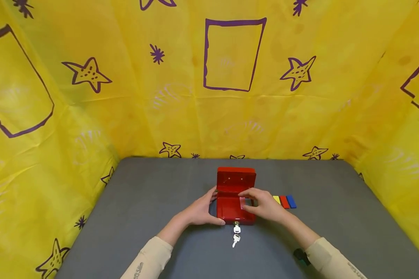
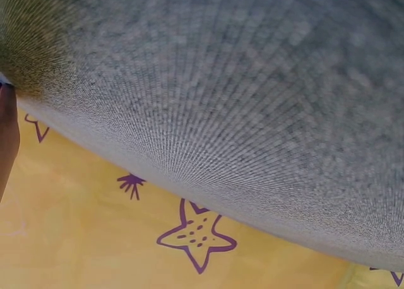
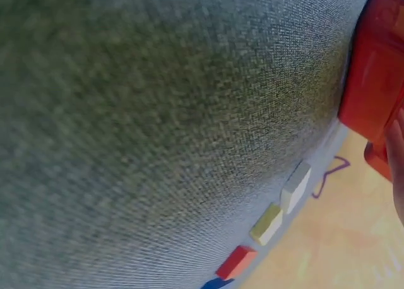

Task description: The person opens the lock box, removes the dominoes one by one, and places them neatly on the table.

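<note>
A red cash box [image 1: 235, 213] stands on the grey table with its lid [image 1: 236, 179] raised. A key [image 1: 237, 228] sits in its front lock and a second key [image 1: 236, 239] hangs below. My left hand [image 1: 204, 209] holds the box's left side, thumb at the front corner and fingers toward the back. Over the box's right part, my right hand [image 1: 265, 204] pinches a small pale pink piece [image 1: 242, 203] between thumb and fingers; its exact kind is partly hidden. In the right wrist view, the box [image 3: 372, 74] and a finger [image 3: 396, 156] show at the right edge.
Right of the box lie a yellow block [image 1: 276, 199], a red block [image 1: 284, 202] and a blue block [image 1: 291, 201]; a white block [image 3: 295, 187] shows in the right wrist view. A small dark object [image 1: 301, 256] lies beside my right sleeve. Yellow patterned cloth [image 1: 181, 116] surrounds the table.
</note>
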`<state>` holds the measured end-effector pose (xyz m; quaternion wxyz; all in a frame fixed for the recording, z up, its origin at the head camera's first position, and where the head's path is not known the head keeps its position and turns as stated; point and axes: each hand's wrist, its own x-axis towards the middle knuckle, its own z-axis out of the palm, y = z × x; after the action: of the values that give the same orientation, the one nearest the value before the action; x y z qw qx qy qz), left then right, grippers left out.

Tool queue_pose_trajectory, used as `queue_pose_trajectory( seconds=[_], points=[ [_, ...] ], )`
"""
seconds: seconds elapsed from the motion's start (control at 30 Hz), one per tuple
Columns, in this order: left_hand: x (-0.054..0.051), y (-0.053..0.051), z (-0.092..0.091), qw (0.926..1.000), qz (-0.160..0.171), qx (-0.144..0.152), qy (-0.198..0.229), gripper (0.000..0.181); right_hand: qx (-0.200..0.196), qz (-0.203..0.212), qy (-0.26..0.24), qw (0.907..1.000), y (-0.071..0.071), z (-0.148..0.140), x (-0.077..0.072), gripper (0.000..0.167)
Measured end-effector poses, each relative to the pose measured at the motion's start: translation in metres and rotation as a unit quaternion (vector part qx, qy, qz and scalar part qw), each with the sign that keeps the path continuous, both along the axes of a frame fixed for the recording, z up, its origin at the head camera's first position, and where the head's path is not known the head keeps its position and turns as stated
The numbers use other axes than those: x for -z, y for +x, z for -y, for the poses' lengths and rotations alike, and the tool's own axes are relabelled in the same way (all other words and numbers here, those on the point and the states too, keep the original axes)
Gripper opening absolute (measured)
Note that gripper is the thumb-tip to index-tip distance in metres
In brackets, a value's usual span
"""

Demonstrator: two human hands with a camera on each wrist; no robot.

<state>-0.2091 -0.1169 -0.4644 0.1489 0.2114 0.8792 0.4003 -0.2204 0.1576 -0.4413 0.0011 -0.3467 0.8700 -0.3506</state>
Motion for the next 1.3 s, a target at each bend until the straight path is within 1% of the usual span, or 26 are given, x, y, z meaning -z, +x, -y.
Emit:
queue_pose_trajectory(
  seconds=[0.1, 0.2, 0.3, 0.4, 0.5, 0.57, 0.67, 0.73, 0.77, 0.9, 0.97, 1.13, 1.17, 1.3],
  points=[
    [0.001, 0.001, 0.002, 1.0, -0.001, -0.009, 0.003, 0.116, -0.007, -0.038, 0.033, 0.9987, -0.001, 0.007, -0.003, 0.034],
    [0.0, 0.002, 0.005, 0.9999, 0.0, -0.014, 0.001, 0.116, -0.02, -0.084, 0.084, 0.9928, -0.001, 0.014, -0.005, 0.03],
    [-0.001, 0.001, 0.005, 1.0, 0.001, -0.01, -0.002, 0.116, -0.027, -0.13, 0.146, 0.9803, -0.001, 0.019, -0.006, 0.027],
    [-0.002, -0.001, 0.004, 1.0, -0.001, -0.008, 0.001, 0.116, -0.026, -0.17, 0.189, 0.9667, -0.002, 0.022, -0.005, 0.026],
    [-0.003, -0.002, 0.002, 1.0, -0.001, -0.008, 0.003, 0.116, -0.025, -0.198, 0.21, 0.957, -0.003, 0.023, -0.005, 0.024],
    [-0.005, -0.004, 0.001, 1.0, 0.001, -0.005, 0.002, 0.116, -0.029, -0.21, 0.215, 0.9534, -0.005, 0.022, -0.005, 0.023],
    [-0.007, -0.008, -0.003, 1.0, -0.001, 0.0, 0.001, 0.116, -0.03, -0.21, 0.213, 0.9538, -0.008, 0.017, -0.005, 0.022],
    [-0.008, -0.009, -0.004, 1.0, -0.001, 0.002, 0.002, 0.116, -0.03, -0.203, 0.205, 0.9569, -0.008, 0.016, -0.004, 0.022],
    [-0.008, -0.008, -0.004, 1.0, 0.001, 0.003, -0.001, 0.117, -0.032, -0.198, 0.202, 0.9586, -0.007, 0.015, -0.003, 0.022],
    [-0.004, 0.0, -0.002, 1.0, 0.009, 0.0, -0.005, 0.117, -0.045, -0.193, 0.182, 0.9631, -0.002, 0.018, 0.006, 0.02],
    [-0.003, 0.001, -0.002, 0.9999, 0.009, -0.002, -0.007, 0.117, -0.049, -0.196, 0.172, 0.9641, -0.001, 0.02, 0.008, 0.019],
    [-0.005, -0.004, -0.003, 1.0, 0.0, -0.001, -0.005, 0.116, -0.04, -0.193, 0.165, 0.9663, -0.004, 0.02, 0.004, 0.022],
    [-0.006, -0.005, -0.004, 1.0, -0.005, 0.0, -0.003, 0.116, -0.036, -0.19, 0.168, 0.9665, -0.004, 0.019, 0.003, 0.023],
    [-0.005, -0.005, -0.002, 0.9999, -0.005, 0.002, -0.009, 0.116, -0.032, -0.17, 0.186, 0.9671, -0.005, 0.02, 0.0, 0.032]
  ],
)
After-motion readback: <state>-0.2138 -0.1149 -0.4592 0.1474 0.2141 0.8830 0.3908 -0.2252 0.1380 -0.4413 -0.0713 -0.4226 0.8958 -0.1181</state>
